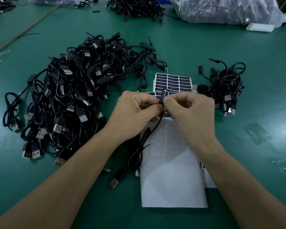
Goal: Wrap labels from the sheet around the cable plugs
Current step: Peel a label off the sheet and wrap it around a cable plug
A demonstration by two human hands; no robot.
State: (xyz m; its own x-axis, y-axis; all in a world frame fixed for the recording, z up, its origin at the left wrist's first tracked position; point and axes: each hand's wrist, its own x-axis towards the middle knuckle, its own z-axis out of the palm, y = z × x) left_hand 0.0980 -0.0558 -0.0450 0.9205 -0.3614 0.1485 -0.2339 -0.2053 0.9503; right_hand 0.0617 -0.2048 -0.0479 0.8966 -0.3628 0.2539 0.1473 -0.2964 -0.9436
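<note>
Plug (165, 90): held upright above the near edge of the label sheet (173, 82), between both hands. A black printed label (162, 98) lies along its body.

Left hand (135, 111): fingers (158, 106) curled and pinching the plug from the left. Right hand (188, 109): thumb and forefinger pinch the label from the right.

The cable (139, 151) hangs down over blank white backing paper (172, 179) on the green worktop (238, 47).

Step, as judged: wrapping under way, label not clearly closed round the plug.

Next calls for rolling the free edge round and pressing it flat, without creases.

Large cable pile (64, 96) to the left, smaller pile (224, 86) to the right.
</note>
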